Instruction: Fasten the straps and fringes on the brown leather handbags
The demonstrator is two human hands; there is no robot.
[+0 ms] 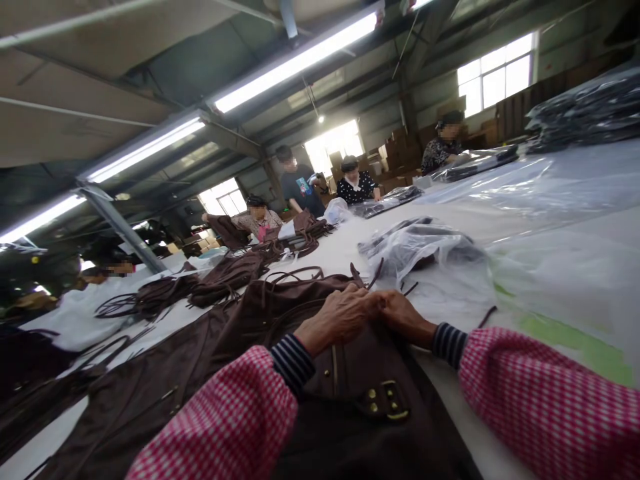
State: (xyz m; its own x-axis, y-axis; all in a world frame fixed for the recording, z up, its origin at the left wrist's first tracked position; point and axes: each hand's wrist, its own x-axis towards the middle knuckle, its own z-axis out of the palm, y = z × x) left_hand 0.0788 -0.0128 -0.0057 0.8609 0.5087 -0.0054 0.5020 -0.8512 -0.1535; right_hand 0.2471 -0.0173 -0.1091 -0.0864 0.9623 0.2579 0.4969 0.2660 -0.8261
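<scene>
A dark brown bag (350,433) with a brass buckle (390,401) and small studs lies across the near part of the white table. My left hand (343,317) and my right hand (403,315) meet at its far edge, fingers curled and pressed together. Both pinch something at that edge, too small and covered by the fingers to name. Thin dark cords stick out just beyond my hands. To the left, more brown leather goods (165,360) with straps are spread out.
Beyond my hands is a plastic-wrapped dark item (425,247). Clear plastic sheets (560,180) cover the right side, with a stack of wrapped items (585,110) at the far right. Brown strapped goods (230,273) lie further left. Several people work along the table's far side.
</scene>
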